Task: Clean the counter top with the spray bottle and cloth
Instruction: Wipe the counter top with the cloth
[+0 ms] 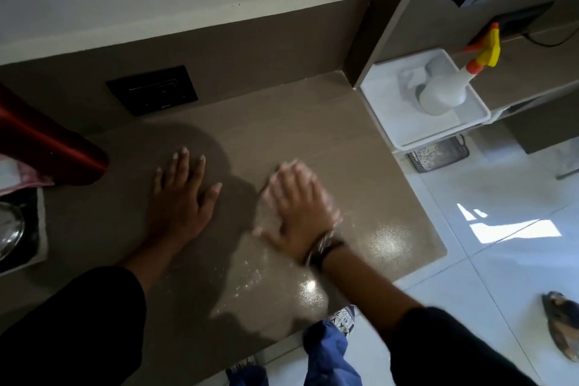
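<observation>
Both hands flat, fingers spread: left [180,194] on counter [313,122], right [299,207] blurred over cloth [266,197].

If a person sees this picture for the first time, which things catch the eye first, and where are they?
First the two hands on the brown counter top: the left hand lies flat with fingers spread, and the right hand, blurred, presses on a pale cloth beside wet, shiny patches. Next, the white spray bottle with its yellow trigger stands in a white tray at the upper right.
</observation>
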Demonstrator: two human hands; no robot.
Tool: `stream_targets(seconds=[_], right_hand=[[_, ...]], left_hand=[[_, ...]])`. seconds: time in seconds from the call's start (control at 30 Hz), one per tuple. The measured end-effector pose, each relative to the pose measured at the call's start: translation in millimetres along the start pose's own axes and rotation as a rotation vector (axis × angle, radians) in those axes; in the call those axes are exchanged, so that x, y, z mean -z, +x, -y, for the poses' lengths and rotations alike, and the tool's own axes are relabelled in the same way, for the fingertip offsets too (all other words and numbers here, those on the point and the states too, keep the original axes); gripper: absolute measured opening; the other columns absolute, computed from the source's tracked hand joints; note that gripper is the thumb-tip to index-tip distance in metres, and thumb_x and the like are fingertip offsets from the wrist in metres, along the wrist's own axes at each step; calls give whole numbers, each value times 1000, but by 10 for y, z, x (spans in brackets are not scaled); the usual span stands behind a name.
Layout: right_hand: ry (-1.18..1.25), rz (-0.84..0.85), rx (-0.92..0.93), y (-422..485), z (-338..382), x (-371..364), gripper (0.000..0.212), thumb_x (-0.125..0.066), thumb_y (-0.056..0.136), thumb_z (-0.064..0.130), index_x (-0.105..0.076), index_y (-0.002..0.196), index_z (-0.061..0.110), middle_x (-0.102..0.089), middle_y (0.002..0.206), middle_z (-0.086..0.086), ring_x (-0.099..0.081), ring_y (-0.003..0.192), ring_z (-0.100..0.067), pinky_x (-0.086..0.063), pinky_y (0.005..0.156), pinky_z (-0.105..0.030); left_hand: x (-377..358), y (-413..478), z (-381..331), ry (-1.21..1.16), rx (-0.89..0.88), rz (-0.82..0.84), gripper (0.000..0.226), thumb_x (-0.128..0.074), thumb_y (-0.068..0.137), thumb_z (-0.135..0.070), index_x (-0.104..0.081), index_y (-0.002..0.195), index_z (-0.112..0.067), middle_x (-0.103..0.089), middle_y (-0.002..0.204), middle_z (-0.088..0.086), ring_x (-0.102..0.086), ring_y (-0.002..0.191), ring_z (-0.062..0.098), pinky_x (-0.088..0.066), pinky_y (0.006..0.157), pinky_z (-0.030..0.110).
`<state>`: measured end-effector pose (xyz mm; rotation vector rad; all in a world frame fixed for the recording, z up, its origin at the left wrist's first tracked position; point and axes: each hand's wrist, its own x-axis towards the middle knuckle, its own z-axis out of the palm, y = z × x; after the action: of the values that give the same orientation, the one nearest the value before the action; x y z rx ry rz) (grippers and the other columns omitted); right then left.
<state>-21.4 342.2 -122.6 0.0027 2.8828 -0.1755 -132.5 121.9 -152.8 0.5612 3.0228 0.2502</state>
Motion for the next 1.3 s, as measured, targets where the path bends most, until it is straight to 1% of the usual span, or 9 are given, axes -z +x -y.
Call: stream_targets(seconds=[0.13,0.33,0.53,0.6,0.7,0.87,1.03,1.17,1.3], right_hand=[[24,25,141,-954,311,-427,91,-23,84,80,-21,152,20,-10,163,-10,-1,150,-35,-18,116,-58],[52,38,-380,-1417,-594,-391,84,-14,89,73,-40,143,15,-23,160,-16,-12,149,-39,-25,113,-57],[235,-106,-835,-513,-1237,44,101,0,77,84,-8,153,18,-2,164,-13,0,150,-33,-10,119,-57],[146,-101,-759,-178,-955,126,99,-2,81,81,-14,152,14,-9,162,-16,-1,149,-36,-10,119,-56],[24,-78,-373,-197,-34,-49,84,-13,88,74,-29,149,18,-22,160,-15,-8,148,-40,-11,117,-59],[104,31,-72,-1027,792,-521,85,-23,88,76,-20,152,22,-10,163,-9,-4,150,-34,-21,117,-57],[-17,5,-374,-1152,-527,-379,76,-18,92,69,-43,143,18,-29,158,-16,-12,148,-41,-19,115,-57],[204,-94,-812,-778,-1307,-51,97,-5,81,81,-13,152,15,-7,163,-15,-3,150,-36,-10,119,-57],[97,-88,-673,-206,-725,35,94,-7,84,79,-17,151,13,-11,162,-18,-4,149,-40,-11,118,-57]], left_hand=[[32,-2,-13,-22,9,15,74,-23,89,-59,-33,150,-18,-20,162,16,-20,150,32,-15,120,54],[11,5,8,-34,19,28,75,-20,89,-61,-30,151,-20,-17,163,14,-16,151,30,-12,121,54],[-17,7,24,-7,8,12,72,-22,91,-60,-31,150,-19,-20,162,16,-18,150,32,-16,120,55],[-33,16,23,-2,3,16,72,-19,91,-59,-30,151,-19,-20,162,16,-18,150,32,-16,120,55],[-37,19,22,-32,0,17,73,-19,91,-58,-31,150,-18,-19,162,16,-17,150,33,-13,120,55],[-22,0,14,-50,10,8,73,-21,90,-58,-32,150,-18,-18,163,15,-16,151,31,-12,121,53],[-52,13,34,-21,10,7,73,-21,90,-59,-31,150,-19,-17,163,15,-16,150,31,-13,120,53],[-88,40,25,-28,3,-9,69,-27,92,-56,-35,149,-18,-21,162,16,-20,149,33,-14,120,54],[-87,20,22,-17,-2,-12,68,-28,93,-56,-36,148,-19,-24,161,17,-22,149,33,-17,119,55]])
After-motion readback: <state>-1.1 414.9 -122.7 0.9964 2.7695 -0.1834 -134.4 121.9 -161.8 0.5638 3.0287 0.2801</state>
